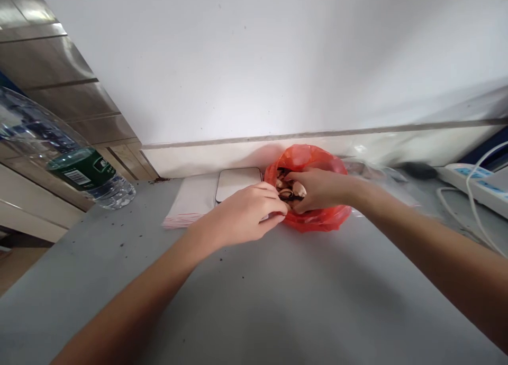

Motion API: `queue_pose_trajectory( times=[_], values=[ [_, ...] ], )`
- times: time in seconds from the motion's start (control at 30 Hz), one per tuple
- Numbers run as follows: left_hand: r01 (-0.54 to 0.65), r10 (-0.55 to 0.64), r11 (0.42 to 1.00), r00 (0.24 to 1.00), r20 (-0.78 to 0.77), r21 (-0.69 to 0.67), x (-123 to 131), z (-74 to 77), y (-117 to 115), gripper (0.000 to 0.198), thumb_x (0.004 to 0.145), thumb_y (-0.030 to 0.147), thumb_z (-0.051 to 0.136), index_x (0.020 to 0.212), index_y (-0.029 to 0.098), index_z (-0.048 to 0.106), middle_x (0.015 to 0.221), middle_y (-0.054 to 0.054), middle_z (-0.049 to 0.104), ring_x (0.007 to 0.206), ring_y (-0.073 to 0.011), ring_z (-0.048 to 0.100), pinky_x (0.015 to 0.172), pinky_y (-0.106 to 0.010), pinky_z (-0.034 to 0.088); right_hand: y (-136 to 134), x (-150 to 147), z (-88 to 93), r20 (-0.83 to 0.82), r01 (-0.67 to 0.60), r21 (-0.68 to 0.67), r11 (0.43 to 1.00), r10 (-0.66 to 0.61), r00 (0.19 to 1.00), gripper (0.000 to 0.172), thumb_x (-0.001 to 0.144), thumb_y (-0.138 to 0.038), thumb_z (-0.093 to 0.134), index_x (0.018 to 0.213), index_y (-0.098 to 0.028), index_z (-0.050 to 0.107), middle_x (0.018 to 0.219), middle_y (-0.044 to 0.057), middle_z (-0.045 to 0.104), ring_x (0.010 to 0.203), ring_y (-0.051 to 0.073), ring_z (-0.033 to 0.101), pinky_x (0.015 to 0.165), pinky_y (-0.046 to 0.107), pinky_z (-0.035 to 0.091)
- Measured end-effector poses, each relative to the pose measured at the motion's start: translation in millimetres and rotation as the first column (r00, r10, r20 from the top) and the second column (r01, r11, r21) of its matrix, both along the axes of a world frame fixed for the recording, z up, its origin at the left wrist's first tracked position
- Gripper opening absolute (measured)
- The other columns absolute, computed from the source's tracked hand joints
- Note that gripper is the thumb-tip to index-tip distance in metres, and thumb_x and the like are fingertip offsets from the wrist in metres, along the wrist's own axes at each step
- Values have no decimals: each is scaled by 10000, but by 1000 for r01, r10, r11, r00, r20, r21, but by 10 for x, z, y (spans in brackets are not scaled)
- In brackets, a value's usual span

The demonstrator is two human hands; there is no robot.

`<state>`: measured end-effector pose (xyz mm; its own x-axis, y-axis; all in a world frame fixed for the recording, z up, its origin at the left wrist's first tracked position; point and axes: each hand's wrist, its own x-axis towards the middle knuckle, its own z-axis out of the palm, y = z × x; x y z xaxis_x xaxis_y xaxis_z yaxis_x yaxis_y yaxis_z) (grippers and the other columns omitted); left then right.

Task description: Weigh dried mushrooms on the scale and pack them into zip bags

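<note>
A red plastic bag [329, 219] stands with its mouth open against the wall base, holding brown and pale pieces that look like dried mushrooms [286, 190]. My right hand [317, 188] reaches into it from the right, its fingers curled around some of the pieces; part of the fingers is hidden. At the bag's left rim, my left hand [252, 209] is closed, thumb and fingers pinching the red plastic. Behind my left hand lies a flat, pale device with a dark edge, like a small scale [238, 181]. A stack of white sheets or bags with red edges [190, 201] is beside it.
A large clear bottle with a green label [85, 169] is at the left, near the table edge. Clear plastic bags [381, 180] lie right of the red bag. Farther right are a white power strip [476, 182] and a white cable [470, 188]. Dark crumbs dot the grey table [246, 312].
</note>
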<state>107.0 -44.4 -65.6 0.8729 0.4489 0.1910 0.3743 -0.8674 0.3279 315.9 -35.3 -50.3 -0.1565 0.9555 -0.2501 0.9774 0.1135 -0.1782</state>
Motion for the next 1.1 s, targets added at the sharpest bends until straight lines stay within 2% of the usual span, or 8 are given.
queue_pose_trajectory(
  times=[0.13, 0.2, 0.4, 0.53, 0.67, 0.83, 0.97, 1.1],
  values=[
    [-18, 17, 1000, 1000, -8, -6, -20, 9, 9, 292, 1037, 139, 548, 957, 238, 811, 1025, -42, 811, 1110, -250, 699, 1016, -382, 539, -47, -35, 45, -48, 14, -59, 998, -17, 999, 150, 757, -235, 680, 749, -265, 533, 710, 4, 624, 685, 206, 612, 546, 307, 410],
    [-15, 15, 1000, 1000, -9, -5, -26, 10, 12, 304, 1040, 152, 534, 959, 243, 811, 1014, -43, 810, 1093, -253, 701, 1009, -393, 542, -46, -33, 15, -48, 26, -62, 998, -29, 998, 163, 744, -206, 688, 852, -286, 597, 767, 11, 670, 733, 232, 657, 575, 314, 454],
    [-21, 20, 1000, 1000, -19, -16, -40, 18, 29, 275, 1043, 166, 554, 982, 239, 811, 1027, -49, 815, 1090, -251, 708, 1024, -397, 537, 19, 57, -59, -47, 75, 6, 997, -75, 996, 110, 783, -209, 618, 685, -256, 598, 671, 33, 661, 654, 229, 636, 532, 316, 424],
    [-18, 18, 999, 1000, -12, -43, -56, 62, 43, 277, 1047, 149, 539, 1016, 224, 804, 1085, -41, 820, 1088, -236, 711, 993, -369, 536, 45, 195, 51, -125, 102, 24, 994, -99, 987, 79, 796, -332, 638, 766, -267, 671, 718, 34, 692, 694, 242, 657, 569, 325, 463],
    [-32, 32, 997, 999, 0, -65, -90, 86, 70, 263, 1038, 145, 541, 1012, 196, 798, 1079, -46, 822, 1035, -233, 714, 925, -361, 536, 51, 350, 170, -260, 83, 7, 997, -79, 962, 102, 769, -379, 661, 775, -279, 680, 730, 32, 667, 697, 236, 636, 570, 325, 471],
    [-76, 75, 995, 997, -21, -62, -180, 130, 119, 255, 1015, 199, 547, 978, 236, 796, 1006, -25, 817, 957, -231, 718, 812, -333, 538, 11, 441, 266, -441, 1, -89, 996, -40, 897, 289, 764, -534, 677, 684, -269, 594, 765, 50, 640, 741, 240, 623, 645, 359, 524],
    [-206, 200, 975, 976, -82, -82, -338, 317, 156, 288, 1012, 301, 527, 1014, 230, 806, 1056, -31, 824, 885, -221, 734, 744, -309, 532, -66, 330, 364, -598, -189, -208, 960, 28, 801, 270, 738, -515, 692, 717, -262, 598, 733, 9, 568, 682, 197, 556, 644, 352, 514],
    [-425, 379, 893, 886, -266, -144, -649, 554, 236, 365, 999, 446, 527, 1147, 257, 802, 1241, -33, 803, 1042, -255, 745, 827, -309, 554, -79, 45, 446, -667, -251, -171, 953, 75, 741, 309, 769, -453, 699, 1022, -280, 733, 733, -2, 600, 691, 203, 597, 657, 348, 536]
  ],
)
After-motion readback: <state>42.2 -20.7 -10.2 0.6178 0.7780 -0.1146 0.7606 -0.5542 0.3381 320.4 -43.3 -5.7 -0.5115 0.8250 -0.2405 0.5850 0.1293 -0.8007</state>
